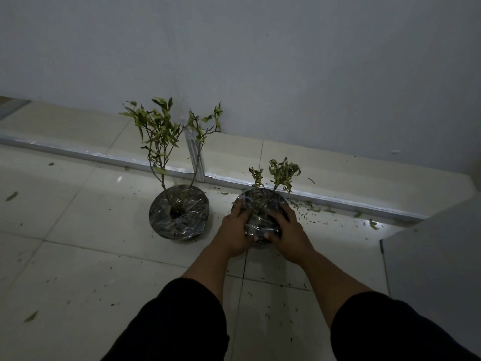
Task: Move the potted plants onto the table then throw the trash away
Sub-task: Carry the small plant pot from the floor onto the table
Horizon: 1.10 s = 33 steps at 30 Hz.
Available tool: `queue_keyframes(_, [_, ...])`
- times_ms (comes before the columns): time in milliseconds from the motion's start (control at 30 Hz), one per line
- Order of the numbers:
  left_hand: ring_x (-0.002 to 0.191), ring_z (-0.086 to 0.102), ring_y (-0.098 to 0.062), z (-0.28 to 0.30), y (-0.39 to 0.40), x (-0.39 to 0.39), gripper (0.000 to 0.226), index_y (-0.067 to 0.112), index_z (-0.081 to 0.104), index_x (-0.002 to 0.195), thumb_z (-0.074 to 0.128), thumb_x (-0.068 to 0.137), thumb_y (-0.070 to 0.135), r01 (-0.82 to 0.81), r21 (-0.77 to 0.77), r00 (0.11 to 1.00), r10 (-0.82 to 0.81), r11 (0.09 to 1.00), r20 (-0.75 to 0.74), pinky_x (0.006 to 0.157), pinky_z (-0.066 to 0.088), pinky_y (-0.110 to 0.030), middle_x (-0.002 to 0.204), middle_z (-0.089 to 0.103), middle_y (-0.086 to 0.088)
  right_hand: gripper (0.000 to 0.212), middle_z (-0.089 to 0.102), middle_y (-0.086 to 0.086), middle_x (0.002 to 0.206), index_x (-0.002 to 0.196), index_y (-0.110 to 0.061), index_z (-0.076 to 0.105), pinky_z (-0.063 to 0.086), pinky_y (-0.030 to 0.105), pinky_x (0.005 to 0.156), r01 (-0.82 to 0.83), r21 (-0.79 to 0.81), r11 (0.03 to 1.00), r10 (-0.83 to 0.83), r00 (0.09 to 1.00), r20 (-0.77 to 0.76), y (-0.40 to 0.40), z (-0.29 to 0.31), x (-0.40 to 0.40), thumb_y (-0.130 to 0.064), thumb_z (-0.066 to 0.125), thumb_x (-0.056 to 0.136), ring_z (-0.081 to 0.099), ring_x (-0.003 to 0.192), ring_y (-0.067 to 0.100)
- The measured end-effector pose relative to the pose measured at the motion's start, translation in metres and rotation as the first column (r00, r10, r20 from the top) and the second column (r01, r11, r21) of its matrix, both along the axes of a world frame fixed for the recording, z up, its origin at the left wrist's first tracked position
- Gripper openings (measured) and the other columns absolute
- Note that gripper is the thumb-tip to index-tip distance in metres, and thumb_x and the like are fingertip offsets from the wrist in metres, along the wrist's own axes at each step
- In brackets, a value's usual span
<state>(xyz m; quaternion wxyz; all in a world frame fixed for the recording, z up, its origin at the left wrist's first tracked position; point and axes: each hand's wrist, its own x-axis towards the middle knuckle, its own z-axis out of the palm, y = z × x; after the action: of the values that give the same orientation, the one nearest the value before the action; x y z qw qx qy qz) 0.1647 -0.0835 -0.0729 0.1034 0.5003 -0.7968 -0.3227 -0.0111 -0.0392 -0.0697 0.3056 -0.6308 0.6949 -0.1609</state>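
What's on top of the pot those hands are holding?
Shiny plastic wrap covers the smaller pot, with wilted stems poking through. Left hand and right hand grip it. The soil underneath is hidden.

A single wide-angle view from the person's head looks forward and steeply down at the tiled floor (78,243), close above it. It faces the far wall (286,61) and its baseboard (104,157); both forearms reach in from the near edge.
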Motion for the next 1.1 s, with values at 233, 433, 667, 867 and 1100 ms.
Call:
queue_keyframes(233, [0.135,0.044,-0.030,0.008,0.010,0.005,0.088,0.019,0.035,0.147,0.074,0.070,0.036,-0.021,0.031,0.999,0.022,0.999,-0.039,0.106,0.040,-0.030,0.162,0.015,-0.006,0.062,0.014,0.004,0.158,0.135,-0.024,0.048,0.041,0.041,0.107,0.023,-0.015,1.000,-0.022,0.999,0.049,0.006,0.007,0.004,-0.025,0.072,0.078,0.043,0.130,0.034])
queue_keyframes(433, [0.128,0.051,-0.031,0.059,0.035,0.006,0.082,0.021,0.035,0.147,0.073,0.075,0.026,-0.039,0.014,0.998,0.040,0.999,-0.053,0.103,0.042,-0.030,0.159,0.024,-0.008,0.056,0.017,0.004,0.158,0.137,-0.023,0.046,0.041,0.031,0.101,-0.012,-0.037,0.999,0.013,1.000,0.007,0.025,0.052,0.011,-0.023,0.066,0.085,0.049,0.125,0.031])
queue_keyframes(667, [0.134,0.045,-0.034,0.177,0.074,0.021,0.088,0.019,0.029,0.149,0.063,0.070,0.038,-0.022,0.099,1.000,0.021,0.995,0.014,0.107,0.043,-0.042,0.159,0.024,-0.008,0.052,0.023,0.004,0.156,0.138,-0.025,0.045,0.039,0.030,0.102,0.007,-0.030,1.000,-0.003,0.993,0.119,0.079,0.153,0.024,-0.032,0.061,0.089,0.043,0.132,0.027])
queue_keyframes(867, [0.142,0.033,-0.027,0.310,0.099,0.022,0.087,0.012,0.027,0.149,0.072,0.076,0.029,-0.025,0.109,0.999,0.022,0.994,0.027,0.116,0.034,-0.036,0.158,0.024,-0.011,0.047,0.032,0.001,0.153,0.135,-0.022,0.050,0.045,0.029,0.096,0.070,-0.064,0.995,-0.061,0.989,0.133,0.106,0.274,0.026,-0.023,0.061,0.089,0.051,0.125,0.024])
queue_keyframes(1100, [0.145,0.026,-0.019,0.480,0.120,0.011,0.079,0.015,0.030,0.149,0.068,0.082,0.030,-0.059,0.047,0.997,0.061,0.997,-0.051,0.113,0.021,-0.019,0.160,0.020,-0.001,0.041,0.043,0.004,0.145,0.127,-0.019,0.058,0.046,0.027,0.092,0.188,-0.269,0.944,-0.140,0.972,0.188,0.126,0.446,0.020,-0.012,0.064,0.087,0.053,0.115,0.016])
